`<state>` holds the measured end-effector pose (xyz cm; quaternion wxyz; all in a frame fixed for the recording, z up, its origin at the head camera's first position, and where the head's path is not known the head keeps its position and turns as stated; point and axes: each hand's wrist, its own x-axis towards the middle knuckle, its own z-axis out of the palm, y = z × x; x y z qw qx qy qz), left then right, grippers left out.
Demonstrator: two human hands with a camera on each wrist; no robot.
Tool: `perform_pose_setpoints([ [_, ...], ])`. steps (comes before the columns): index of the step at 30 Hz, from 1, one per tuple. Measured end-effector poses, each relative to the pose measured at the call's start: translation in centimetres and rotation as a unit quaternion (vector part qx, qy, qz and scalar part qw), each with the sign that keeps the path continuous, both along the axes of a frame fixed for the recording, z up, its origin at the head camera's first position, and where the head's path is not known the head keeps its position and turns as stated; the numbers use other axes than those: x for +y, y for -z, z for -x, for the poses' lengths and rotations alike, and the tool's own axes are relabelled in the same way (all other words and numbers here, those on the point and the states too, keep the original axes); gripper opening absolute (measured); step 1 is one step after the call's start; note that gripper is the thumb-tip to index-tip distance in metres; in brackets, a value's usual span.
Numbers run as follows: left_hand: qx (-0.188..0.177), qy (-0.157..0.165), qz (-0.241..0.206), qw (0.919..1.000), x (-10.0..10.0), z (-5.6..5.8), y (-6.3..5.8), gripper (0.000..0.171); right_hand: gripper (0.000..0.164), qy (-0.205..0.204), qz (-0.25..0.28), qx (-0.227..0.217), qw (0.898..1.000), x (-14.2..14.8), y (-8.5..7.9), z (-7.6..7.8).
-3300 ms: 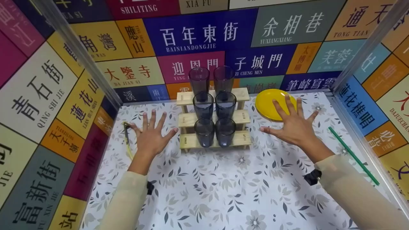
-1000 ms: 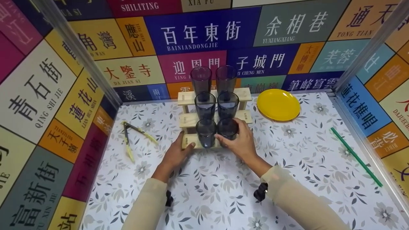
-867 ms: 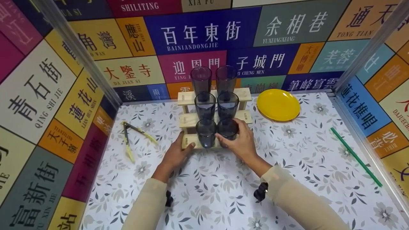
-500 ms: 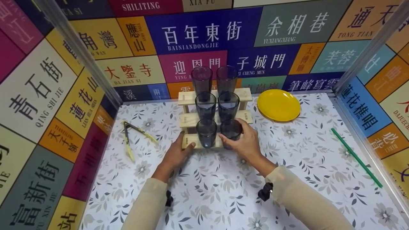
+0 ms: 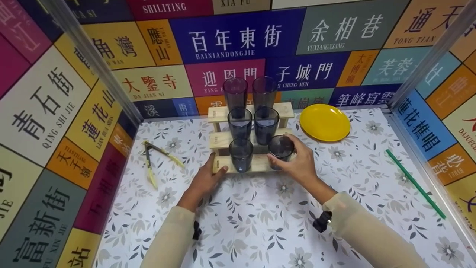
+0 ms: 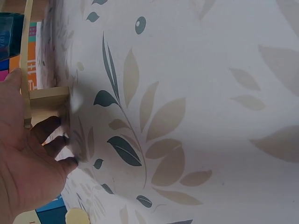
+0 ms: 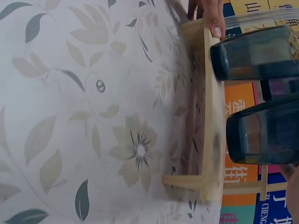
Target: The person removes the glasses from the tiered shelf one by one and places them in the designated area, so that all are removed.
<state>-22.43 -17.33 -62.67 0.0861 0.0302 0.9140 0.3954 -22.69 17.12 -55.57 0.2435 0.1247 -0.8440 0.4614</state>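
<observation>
A three-step wooden display stand [image 5: 221,140] carries dark tinted drinking glasses in pairs. My left hand [image 5: 203,179] grips the left end of its lowest step; in the left wrist view the thumb lies on the step and the fingers curl beneath. My right hand [image 5: 303,160] holds the front right glass [image 5: 279,148] around its side, upright, near the step's right end. In the right wrist view a thin gap shows between this glass [image 7: 261,133] and the step [image 7: 213,126]. The other front glass [image 5: 240,158] stands on the step to its left.
A yellow plate [image 5: 324,123] lies right of the stand. Yellow-and-black tongs [image 5: 148,163] lie spread at the left, and a green stick [image 5: 415,184] at the right. Printed walls [image 5: 238,37] enclose the floral-covered table [image 5: 253,223] at the back and sides.
Both spread hands have come in to the stand. Over the last second, my right hand has moved the front right glass rightward, away from its neighbour; the left hand has stayed put.
</observation>
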Motion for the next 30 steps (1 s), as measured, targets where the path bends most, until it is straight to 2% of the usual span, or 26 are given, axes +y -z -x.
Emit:
perform_pose_setpoints([
  [10, -0.031, 0.006, 0.015, 0.9994, 0.1, 0.2, -0.9, 0.094, 0.081, -0.003, 0.017, -0.024, 1.000, 4.1, -0.5, 0.4],
  [16, -0.027, 0.010, 0.036, 0.9989, 0.0, 0.0, -0.9, 0.092, 0.083, 0.028, 0.011, -0.035, 0.999, 6.6, -0.4, 0.7],
  [20, -0.018, 0.017, 0.083, 0.9962, 0.0, 0.2, -1.1, 0.091, 0.084, 0.060, -0.001, -0.065, 0.996, 8.4, 0.1, 0.8],
  [24, -0.022, 0.021, 0.120, 0.9923, -0.1, 0.3, -1.3, 0.092, 0.083, 0.075, -0.002, -0.103, 0.992, 9.9, 1.0, 1.1],
  [30, -0.030, 0.014, 0.118, 0.9925, -0.1, 0.1, -1.1, 0.092, 0.086, 0.087, -0.001, -0.150, 0.985, 11.3, 2.0, 1.7],
])
